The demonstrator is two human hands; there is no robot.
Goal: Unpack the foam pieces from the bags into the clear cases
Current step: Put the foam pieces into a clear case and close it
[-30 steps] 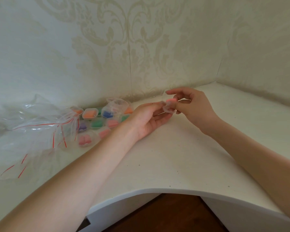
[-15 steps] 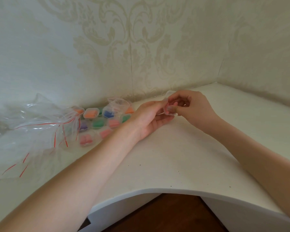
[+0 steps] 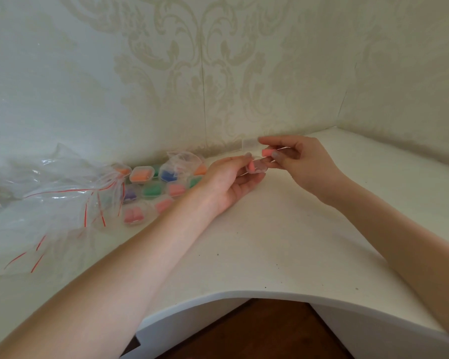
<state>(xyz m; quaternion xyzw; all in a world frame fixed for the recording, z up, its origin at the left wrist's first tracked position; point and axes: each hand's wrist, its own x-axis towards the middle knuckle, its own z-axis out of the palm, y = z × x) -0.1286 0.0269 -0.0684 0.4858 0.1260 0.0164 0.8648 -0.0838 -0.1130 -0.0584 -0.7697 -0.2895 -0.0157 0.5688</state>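
Pale damask wallpaper (image 3: 218, 60) backs a white corner surface (image 3: 270, 242) with a curved front edge, dark wood floor (image 3: 257, 330) showing below it. At the left lies a heap of clear zip bags (image 3: 49, 200) with red seal strips, partly covering a cluster of small clear cases (image 3: 151, 190) that hold orange, blue, green, purple and pink foam pieces; a smaller crumpled bag (image 3: 183, 159) rests on the rear cases. Nothing lies between the cluster and the hands. Above the surface near the back wall, the left hand (image 3: 228, 180) pinches an open clear case (image 3: 255, 168) with one pink foam piece (image 3: 251, 166) at its edge. The right hand (image 3: 298, 161) pinches a second pink foam piece (image 3: 267, 152) in its fingertip grip just above the case. The case's lid is transparent and hard to make out. Both forearms run off the bottom of the view.
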